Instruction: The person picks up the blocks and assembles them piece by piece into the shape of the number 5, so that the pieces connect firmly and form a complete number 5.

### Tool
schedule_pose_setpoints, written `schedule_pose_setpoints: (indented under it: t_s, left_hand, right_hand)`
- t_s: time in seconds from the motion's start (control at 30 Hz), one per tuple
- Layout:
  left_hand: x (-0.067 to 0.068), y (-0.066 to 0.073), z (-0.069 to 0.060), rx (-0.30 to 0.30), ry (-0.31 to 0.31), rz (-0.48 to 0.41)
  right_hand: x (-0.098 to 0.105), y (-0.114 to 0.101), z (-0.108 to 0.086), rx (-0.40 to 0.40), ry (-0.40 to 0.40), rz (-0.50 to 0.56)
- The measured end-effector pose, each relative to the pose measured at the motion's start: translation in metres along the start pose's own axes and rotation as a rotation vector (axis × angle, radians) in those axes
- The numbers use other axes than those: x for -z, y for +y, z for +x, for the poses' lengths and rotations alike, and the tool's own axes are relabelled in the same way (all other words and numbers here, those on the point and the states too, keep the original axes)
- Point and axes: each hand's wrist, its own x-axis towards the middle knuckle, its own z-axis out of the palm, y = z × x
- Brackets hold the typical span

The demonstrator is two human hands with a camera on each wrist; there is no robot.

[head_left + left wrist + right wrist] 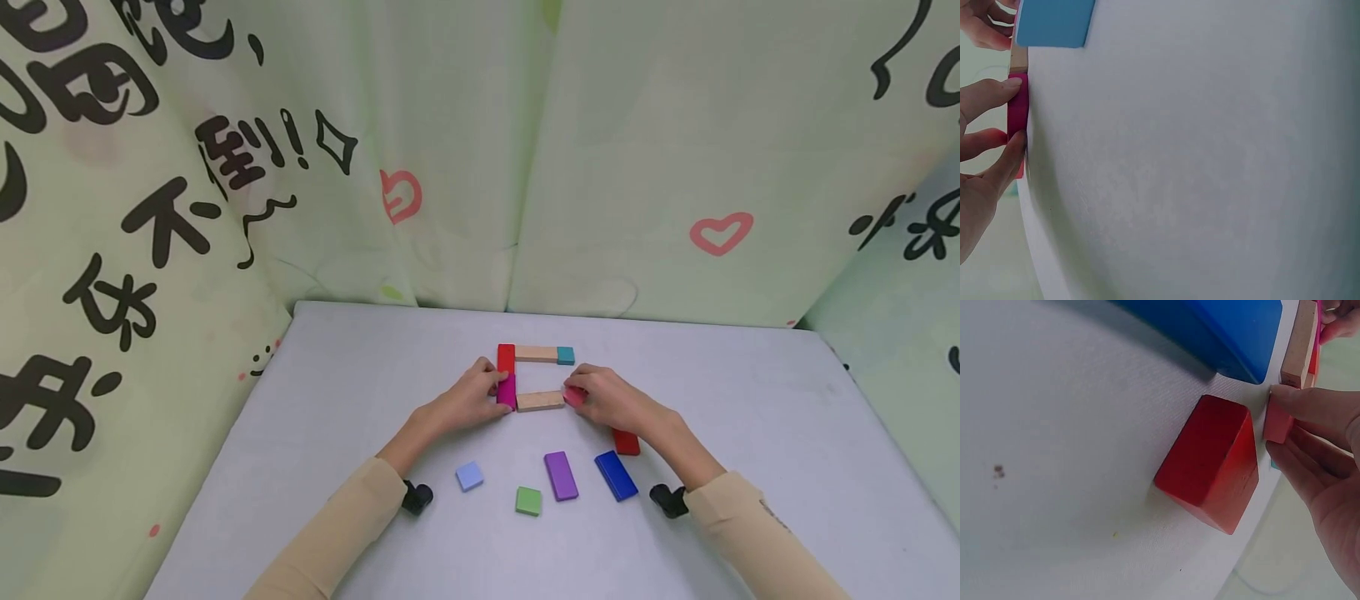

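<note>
Flat blocks lie joined in an open-sided frame near the table's far edge. Its left side is a red block point(506, 356) with a magenta block point(507, 392) in front. A plain wood block point(536, 353) and a teal block point(566, 356) run along the back, and a second wood block point(540, 402) along the front. My left hand point(471, 397) pinches the magenta block by its ends, thumb at the near end. Between thumb and fingers, my right hand point(609, 397) holds a small pink block point(1279, 419) at the front wood block's right end.
Nearer me lie loose blocks: light blue point(469, 476), green point(528, 501), purple point(561, 476) and dark blue point(616, 476). A red block point(626, 442) sits under my right wrist. A printed curtain point(465, 150) hangs behind the white table point(360, 358).
</note>
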Motion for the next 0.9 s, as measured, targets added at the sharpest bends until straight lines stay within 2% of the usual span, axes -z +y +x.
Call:
schedule_pose_setpoints:
  t_s: [0.33, 0.7, 0.9]
  left_hand:
    - [-0.0008, -0.0022, 0.0001, -0.034, 0.015, -0.021]
    - [-0.0002, -0.0011, 0.0006, -0.029, 0.008, -0.027]
    - [0.0, -0.001, 0.0004, -0.027, 0.005, -0.018]
  right_hand:
    - [-0.0009, -0.0013, -0.0005, 0.021, 0.015, -0.022]
    - [-0.0003, 0.0012, -0.0022, 0.045, 0.035, -0.01]
    - [0.0018, 0.0067, -0.0092, 0.038, 0.06, 0.006]
